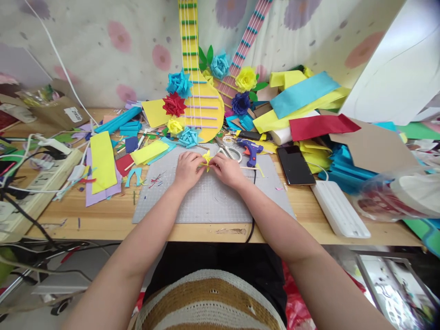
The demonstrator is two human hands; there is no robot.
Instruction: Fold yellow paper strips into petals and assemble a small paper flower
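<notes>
Between my two hands is a small yellow paper flower [207, 157] with pointed petals, above the grey cutting mat [213, 201]. My left hand [189, 168] pinches its left side, fingers curled in. From the right, my right hand [225, 167] grips the opposite side with its fingers bent. Just behind the hands lie scissors [234, 154] with white handles. A blue glue gun [252, 150] rests right of them, near the mat's far edge. Thin coloured scraps [156, 180] are scattered on the mat to the left.
A yellow paper guitar [206, 107] with paper flowers leans at the back. A black phone [295, 166] and a white power strip [340, 208] lie to the right, by stacked coloured paper [304, 94]. Cables and another power strip [37, 188] occupy the left. A black cord [253, 220] crosses the front edge.
</notes>
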